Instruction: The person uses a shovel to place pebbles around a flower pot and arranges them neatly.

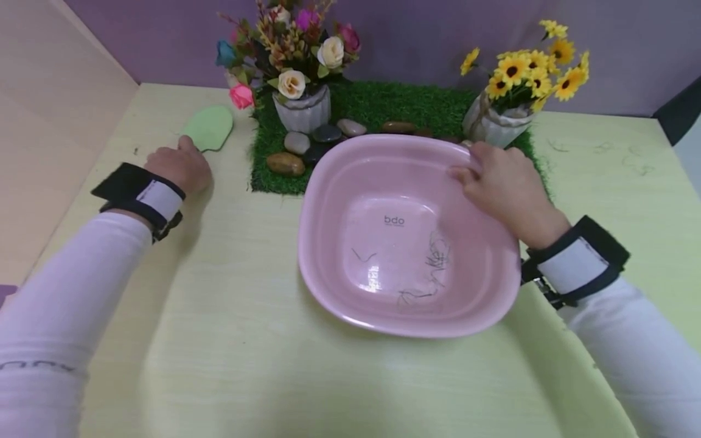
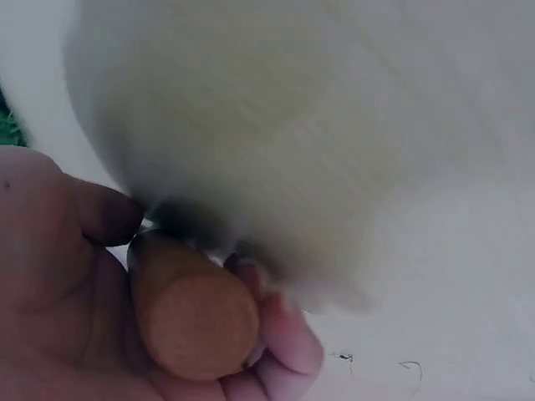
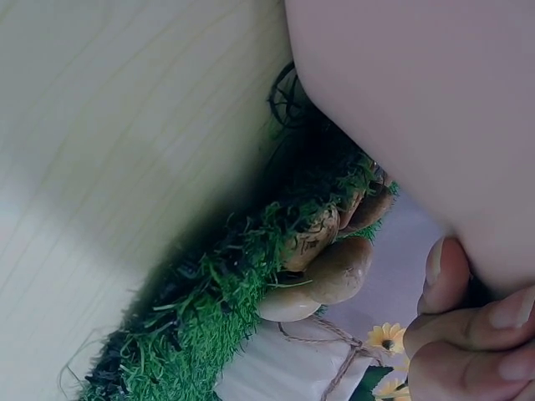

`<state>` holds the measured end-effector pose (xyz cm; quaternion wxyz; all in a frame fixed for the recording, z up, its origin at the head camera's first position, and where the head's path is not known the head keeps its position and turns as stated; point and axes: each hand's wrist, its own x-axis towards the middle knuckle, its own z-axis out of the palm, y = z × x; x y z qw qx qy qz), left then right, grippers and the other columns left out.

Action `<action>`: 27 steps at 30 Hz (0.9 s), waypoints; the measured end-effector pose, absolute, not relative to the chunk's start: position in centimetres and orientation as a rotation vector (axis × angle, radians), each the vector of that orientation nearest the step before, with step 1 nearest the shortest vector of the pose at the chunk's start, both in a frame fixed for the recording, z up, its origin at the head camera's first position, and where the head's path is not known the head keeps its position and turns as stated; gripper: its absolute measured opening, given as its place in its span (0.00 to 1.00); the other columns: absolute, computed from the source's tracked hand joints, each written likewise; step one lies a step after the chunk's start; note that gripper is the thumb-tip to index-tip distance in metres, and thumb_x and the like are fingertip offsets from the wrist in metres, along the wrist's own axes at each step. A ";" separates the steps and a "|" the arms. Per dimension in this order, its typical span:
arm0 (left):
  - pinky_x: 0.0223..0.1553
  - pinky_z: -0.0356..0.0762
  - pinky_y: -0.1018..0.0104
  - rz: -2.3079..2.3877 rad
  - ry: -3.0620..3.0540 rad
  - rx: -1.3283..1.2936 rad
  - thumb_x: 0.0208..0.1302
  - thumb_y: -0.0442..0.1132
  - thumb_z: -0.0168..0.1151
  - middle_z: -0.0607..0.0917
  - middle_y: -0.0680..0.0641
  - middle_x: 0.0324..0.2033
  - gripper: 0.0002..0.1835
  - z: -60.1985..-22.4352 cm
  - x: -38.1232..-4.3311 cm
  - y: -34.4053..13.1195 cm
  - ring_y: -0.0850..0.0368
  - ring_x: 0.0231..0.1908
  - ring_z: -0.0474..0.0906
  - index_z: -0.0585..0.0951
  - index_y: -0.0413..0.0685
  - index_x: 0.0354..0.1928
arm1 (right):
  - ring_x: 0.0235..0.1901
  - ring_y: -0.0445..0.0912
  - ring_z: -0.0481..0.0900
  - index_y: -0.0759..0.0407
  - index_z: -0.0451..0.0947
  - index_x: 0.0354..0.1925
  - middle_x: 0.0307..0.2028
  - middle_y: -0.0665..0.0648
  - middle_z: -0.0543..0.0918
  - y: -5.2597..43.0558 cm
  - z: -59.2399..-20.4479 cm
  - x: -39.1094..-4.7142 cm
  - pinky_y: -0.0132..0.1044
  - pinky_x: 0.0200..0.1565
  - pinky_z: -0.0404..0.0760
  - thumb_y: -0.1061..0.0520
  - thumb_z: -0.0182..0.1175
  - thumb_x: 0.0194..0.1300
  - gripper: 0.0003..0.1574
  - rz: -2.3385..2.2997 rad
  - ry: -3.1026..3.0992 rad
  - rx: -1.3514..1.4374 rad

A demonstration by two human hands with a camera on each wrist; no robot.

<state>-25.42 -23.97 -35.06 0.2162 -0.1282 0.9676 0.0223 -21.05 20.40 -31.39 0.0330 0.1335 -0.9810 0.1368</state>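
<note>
My left hand (image 1: 177, 165) is at the table's left side, beside the turf mat. It grips the round wooden handle (image 2: 196, 326) of a tool, seen end-on in the left wrist view; a flat light-green oval head (image 1: 212, 126) shows past the fingers. My right hand (image 1: 506, 188) pinches the far right rim of a pink plastic basin (image 1: 323, 261), with the thumb inside. Thin dark strands (image 1: 437, 258) lie scattered on the basin's bottom. The basin's outer wall (image 3: 418, 109) fills the right wrist view's upper right. Whether its base touches the table I cannot tell.
Behind the basin a green turf mat (image 1: 405, 103) bears several stones (image 1: 286, 163), a pot of mixed flowers (image 1: 303, 109) and a pot of yellow flowers (image 1: 495, 125). More thin strands (image 1: 638, 161) lie on the pale table (image 1: 230, 340) at right. A purple wall (image 1: 416, 36) stands behind.
</note>
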 end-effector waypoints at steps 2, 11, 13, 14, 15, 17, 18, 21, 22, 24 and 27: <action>0.50 0.74 0.38 0.080 2.673 -0.372 0.72 0.43 0.22 0.67 0.15 0.49 0.30 -35.0 -25.5 -24.0 0.21 0.51 0.69 0.49 0.21 0.65 | 0.14 0.51 0.70 0.62 0.67 0.28 0.16 0.59 0.68 20.4 -31.4 -21.0 0.39 0.17 0.65 0.47 0.57 0.71 0.23 0.426 -3.021 0.407; 0.55 0.66 0.29 0.078 2.593 -0.282 0.71 0.66 0.34 0.53 0.16 0.60 0.53 -32.5 -25.3 -24.5 0.19 0.54 0.63 0.40 0.18 0.70 | 0.15 0.51 0.70 0.62 0.67 0.28 0.16 0.59 0.68 20.5 -31.4 -21.0 0.39 0.17 0.65 0.46 0.57 0.71 0.23 0.435 -3.026 0.403; 0.53 0.65 0.26 0.062 2.565 -0.228 0.68 0.70 0.34 0.49 0.16 0.61 0.56 -31.3 -25.5 -24.8 0.19 0.52 0.64 0.38 0.20 0.70 | 0.15 0.51 0.70 0.61 0.67 0.27 0.16 0.59 0.68 20.5 -31.4 -21.0 0.39 0.18 0.65 0.46 0.57 0.71 0.23 0.433 -3.025 0.401; 0.53 0.63 0.25 0.056 2.557 -0.197 0.68 0.70 0.34 0.48 0.16 0.61 0.56 -30.8 -25.6 -24.9 0.19 0.53 0.63 0.38 0.21 0.71 | 0.15 0.51 0.69 0.61 0.66 0.27 0.16 0.58 0.67 20.5 -31.5 -21.0 0.40 0.18 0.64 0.46 0.57 0.71 0.23 0.431 -3.024 0.398; 0.53 0.63 0.24 0.048 2.550 -0.162 0.68 0.71 0.34 0.47 0.17 0.61 0.56 -30.2 -25.6 -25.0 0.19 0.52 0.64 0.38 0.23 0.71 | 0.15 0.51 0.69 0.61 0.66 0.26 0.16 0.58 0.67 20.5 -31.5 -21.0 0.40 0.18 0.64 0.46 0.57 0.71 0.24 0.431 -3.022 0.394; 0.52 0.61 0.22 0.046 2.538 -0.102 0.68 0.72 0.33 0.46 0.18 0.60 0.55 -29.3 -25.6 -25.1 0.17 0.52 0.63 0.38 0.27 0.72 | 0.15 0.51 0.69 0.60 0.65 0.25 0.16 0.58 0.66 20.5 -31.5 -21.0 0.40 0.18 0.63 0.46 0.57 0.71 0.24 0.427 -3.015 0.393; 0.51 0.61 0.22 0.039 2.541 -0.078 0.67 0.73 0.33 0.47 0.18 0.60 0.55 -28.9 -25.5 -25.2 0.17 0.52 0.63 0.38 0.29 0.73 | 0.15 0.52 0.69 0.60 0.65 0.25 0.15 0.58 0.65 20.6 -31.5 -21.0 0.40 0.18 0.63 0.46 0.57 0.71 0.25 0.426 -3.011 0.393; 0.50 0.63 0.23 0.057 2.556 -0.065 0.66 0.75 0.34 0.47 0.16 0.61 0.56 -27.8 -25.3 -24.9 0.14 0.54 0.61 0.35 0.34 0.74 | 0.15 0.52 0.69 0.60 0.65 0.26 0.16 0.58 0.66 20.6 -31.5 -21.0 0.40 0.18 0.63 0.46 0.57 0.71 0.25 0.420 -3.008 0.397; 0.50 0.64 0.24 0.092 2.568 -0.078 0.66 0.75 0.33 0.48 0.15 0.61 0.56 -27.5 -25.2 -24.8 0.14 0.54 0.61 0.33 0.34 0.74 | 0.15 0.52 0.69 0.61 0.65 0.26 0.16 0.58 0.66 20.6 -31.5 -21.0 0.40 0.18 0.64 0.45 0.57 0.72 0.24 0.419 -3.010 0.397; 0.48 0.65 0.27 0.182 2.597 -0.124 0.65 0.76 0.33 0.53 0.13 0.61 0.57 -26.8 -24.8 -24.4 0.14 0.56 0.60 0.30 0.34 0.73 | 0.14 0.52 0.69 0.61 0.66 0.28 0.16 0.59 0.68 20.6 -31.5 -20.9 0.40 0.17 0.64 0.45 0.56 0.72 0.24 0.416 -3.024 0.390; 0.48 0.65 0.29 0.360 2.638 -0.208 0.63 0.77 0.30 0.55 0.14 0.63 0.58 -25.7 -23.9 -23.7 0.16 0.58 0.61 0.26 0.38 0.73 | 0.14 0.51 0.70 0.63 0.68 0.34 0.18 0.60 0.70 20.6 -31.5 -20.7 0.41 0.15 0.66 0.44 0.54 0.73 0.23 0.406 -3.060 0.375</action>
